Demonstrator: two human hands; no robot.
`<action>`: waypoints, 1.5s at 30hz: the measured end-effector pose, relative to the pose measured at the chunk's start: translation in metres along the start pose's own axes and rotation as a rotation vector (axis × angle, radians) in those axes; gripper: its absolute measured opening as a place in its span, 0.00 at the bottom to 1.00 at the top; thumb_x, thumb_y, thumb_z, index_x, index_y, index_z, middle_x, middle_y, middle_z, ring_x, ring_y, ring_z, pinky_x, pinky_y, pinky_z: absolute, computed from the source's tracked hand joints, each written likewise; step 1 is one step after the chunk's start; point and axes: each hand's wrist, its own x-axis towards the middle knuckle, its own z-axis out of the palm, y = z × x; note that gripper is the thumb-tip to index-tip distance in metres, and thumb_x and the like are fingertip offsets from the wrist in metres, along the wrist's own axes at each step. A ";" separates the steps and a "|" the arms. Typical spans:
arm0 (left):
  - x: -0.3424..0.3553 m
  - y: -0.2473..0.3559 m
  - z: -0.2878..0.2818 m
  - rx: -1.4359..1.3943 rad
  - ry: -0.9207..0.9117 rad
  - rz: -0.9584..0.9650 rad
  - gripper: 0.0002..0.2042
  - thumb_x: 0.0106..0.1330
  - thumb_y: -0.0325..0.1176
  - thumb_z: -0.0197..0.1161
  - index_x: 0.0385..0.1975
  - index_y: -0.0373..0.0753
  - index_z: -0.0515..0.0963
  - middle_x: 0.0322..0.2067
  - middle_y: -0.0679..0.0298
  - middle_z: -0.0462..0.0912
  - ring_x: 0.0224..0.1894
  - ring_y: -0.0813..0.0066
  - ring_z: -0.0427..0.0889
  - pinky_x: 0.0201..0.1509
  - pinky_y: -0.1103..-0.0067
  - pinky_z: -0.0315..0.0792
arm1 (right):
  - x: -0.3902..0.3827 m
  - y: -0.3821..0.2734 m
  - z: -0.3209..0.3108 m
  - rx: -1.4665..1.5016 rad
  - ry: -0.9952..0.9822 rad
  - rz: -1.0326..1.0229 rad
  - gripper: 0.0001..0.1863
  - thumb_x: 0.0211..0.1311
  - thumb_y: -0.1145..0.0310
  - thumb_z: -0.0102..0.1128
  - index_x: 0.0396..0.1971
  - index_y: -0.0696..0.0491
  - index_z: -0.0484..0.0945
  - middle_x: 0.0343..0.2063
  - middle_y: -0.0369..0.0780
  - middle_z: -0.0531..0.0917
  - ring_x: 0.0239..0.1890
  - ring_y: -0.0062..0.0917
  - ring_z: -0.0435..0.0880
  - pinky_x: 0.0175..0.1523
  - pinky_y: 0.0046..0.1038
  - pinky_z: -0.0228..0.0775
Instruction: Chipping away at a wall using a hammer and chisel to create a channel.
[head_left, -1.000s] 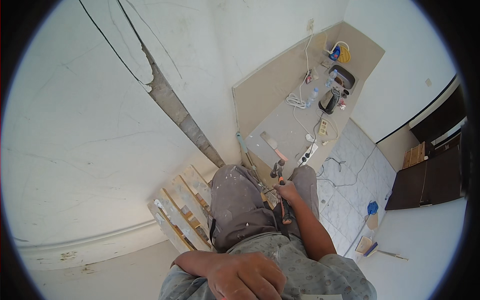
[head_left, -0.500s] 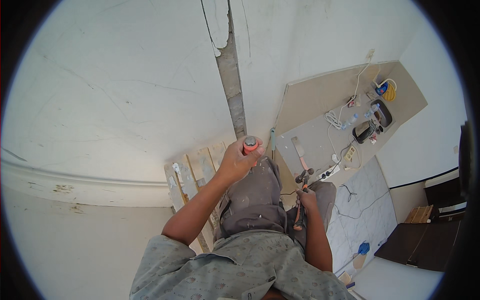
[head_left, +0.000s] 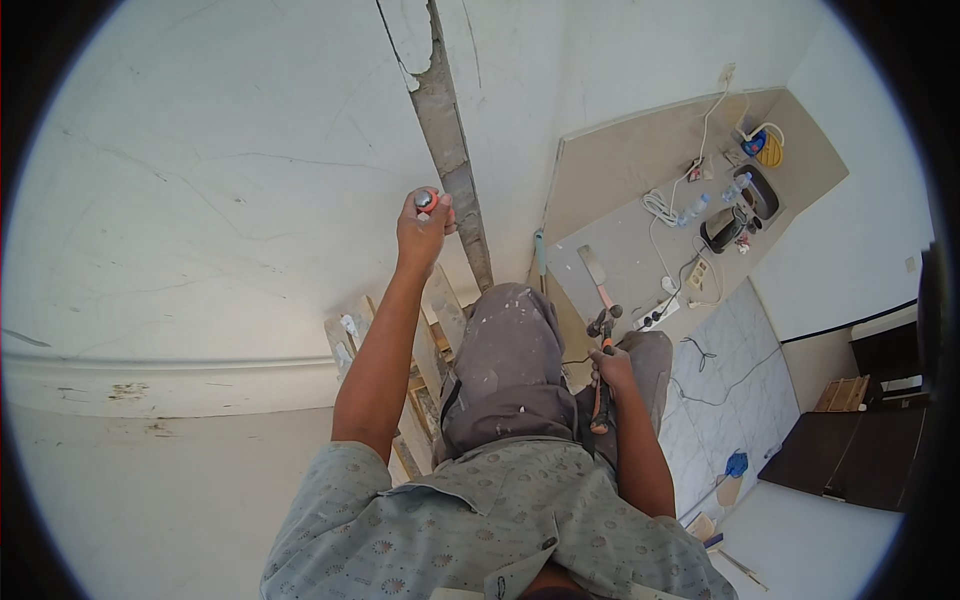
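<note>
Upper left of the frame, the white wall [head_left: 220, 180] lies bare and open around the raised left hand [head_left: 425, 232]. Just right of that hand, the rough grey channel [head_left: 450, 130] runs up the wall. At centre, the knee [head_left: 510, 350] and wooden ladder [head_left: 420, 350] crowd the gap between both hands. Right of the right hand [head_left: 610, 368], cables [head_left: 690, 270] and tools litter the floor [head_left: 620, 160].

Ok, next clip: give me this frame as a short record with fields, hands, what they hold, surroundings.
Setting: person up on a wooden ladder beside a white wall
Left hand: raised, gripping a chisel next to a grey chased groove in the wall
Right hand: low by the knee, holding a hammer
Below: counter with cables, bottles, an extension reel; tiled floor
</note>
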 end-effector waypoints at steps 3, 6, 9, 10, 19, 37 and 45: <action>-0.012 -0.019 -0.001 -0.139 -0.012 0.027 0.15 0.65 0.39 0.60 0.43 0.36 0.70 0.35 0.61 0.77 0.32 0.78 0.77 0.40 0.80 0.76 | 0.000 -0.002 0.001 0.005 0.008 0.017 0.09 0.58 0.70 0.60 0.28 0.56 0.69 0.15 0.34 0.70 0.11 0.18 0.70 0.14 0.24 0.65; -0.032 -0.039 -0.002 -0.375 -0.058 -0.198 0.13 0.65 0.37 0.59 0.42 0.35 0.70 0.37 0.59 0.78 0.34 0.75 0.79 0.43 0.78 0.77 | 0.000 -0.004 0.002 -0.004 -0.001 0.023 0.09 0.58 0.70 0.60 0.28 0.57 0.69 0.15 0.34 0.70 0.11 0.19 0.70 0.14 0.24 0.65; -0.058 -0.059 -0.001 -0.568 -0.015 -0.403 0.14 0.65 0.30 0.55 0.49 0.33 0.68 0.41 0.55 0.78 0.37 0.71 0.79 0.45 0.76 0.77 | 0.000 -0.005 0.002 -0.010 -0.007 0.019 0.09 0.58 0.71 0.60 0.28 0.57 0.69 0.15 0.35 0.70 0.11 0.19 0.70 0.14 0.24 0.65; -0.067 -0.065 -0.005 -0.577 -0.004 -0.387 0.14 0.65 0.30 0.55 0.49 0.33 0.68 0.41 0.55 0.78 0.37 0.71 0.79 0.45 0.76 0.77 | 0.000 -0.005 0.002 0.009 0.004 0.032 0.08 0.58 0.71 0.59 0.28 0.57 0.69 0.15 0.35 0.70 0.11 0.19 0.70 0.14 0.24 0.65; -0.101 -0.130 -0.090 -0.097 -0.155 -0.614 0.36 0.56 0.25 0.58 0.66 0.35 0.53 0.37 0.54 0.78 0.35 0.68 0.79 0.40 0.74 0.76 | -0.001 -0.008 0.001 -0.007 -0.020 0.030 0.08 0.58 0.70 0.59 0.29 0.58 0.70 0.15 0.34 0.70 0.11 0.19 0.70 0.14 0.23 0.64; -0.094 -0.179 -0.080 1.116 0.034 0.277 0.19 0.55 0.32 0.64 0.47 0.36 0.72 0.46 0.52 0.70 0.50 0.52 0.66 0.56 0.63 0.59 | 0.015 -0.029 0.000 0.033 0.006 0.130 0.10 0.57 0.70 0.62 0.27 0.58 0.70 0.15 0.35 0.71 0.11 0.19 0.71 0.14 0.24 0.65; -0.094 -0.193 -0.073 1.182 0.126 0.142 0.18 0.60 0.31 0.59 0.49 0.33 0.68 0.46 0.46 0.67 0.50 0.49 0.65 0.56 0.61 0.59 | 0.046 -0.055 0.007 0.073 -0.033 0.253 0.09 0.58 0.70 0.61 0.27 0.57 0.70 0.15 0.34 0.70 0.11 0.18 0.71 0.15 0.23 0.64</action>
